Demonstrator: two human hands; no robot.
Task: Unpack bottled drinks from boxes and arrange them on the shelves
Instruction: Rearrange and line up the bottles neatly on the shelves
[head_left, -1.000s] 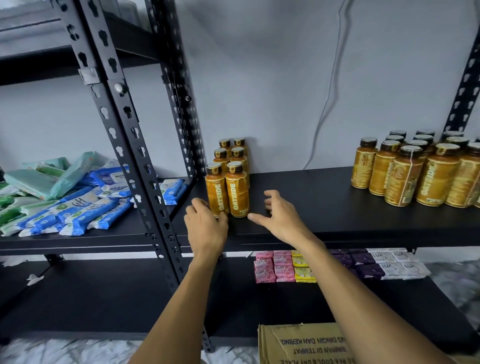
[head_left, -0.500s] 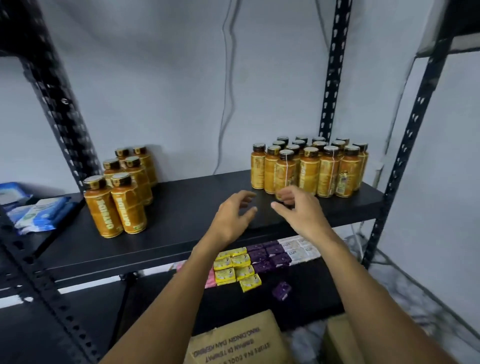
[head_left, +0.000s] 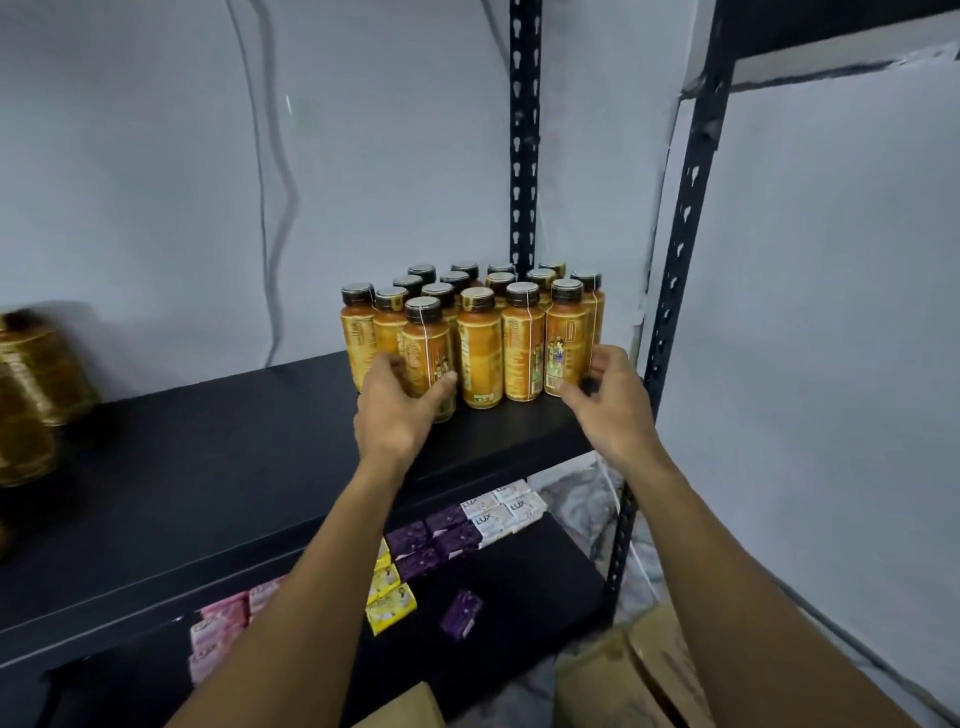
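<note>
Several orange bottles (head_left: 480, 348) with black caps stand packed together at the right end of the black shelf (head_left: 234, 467). My left hand (head_left: 397, 410) curls round the front left bottle (head_left: 428, 358) of that group. My right hand (head_left: 605, 400) reaches the group's right side, fingers curled against the front right bottle (head_left: 566, 343). A second group of gold bottles (head_left: 36, 395) shows blurred at the left edge of the same shelf.
Black perforated uprights (head_left: 522, 130) frame the shelf's right end against a white wall. The lower shelf holds soap packs (head_left: 457, 530) in pink, yellow, purple and white. Cardboard boxes (head_left: 628, 680) sit on the floor at the bottom right.
The view swung right from the left bottle group. Both hands travelled across the shelf and closed in on the right group, the left one taking the front left bottle.
</note>
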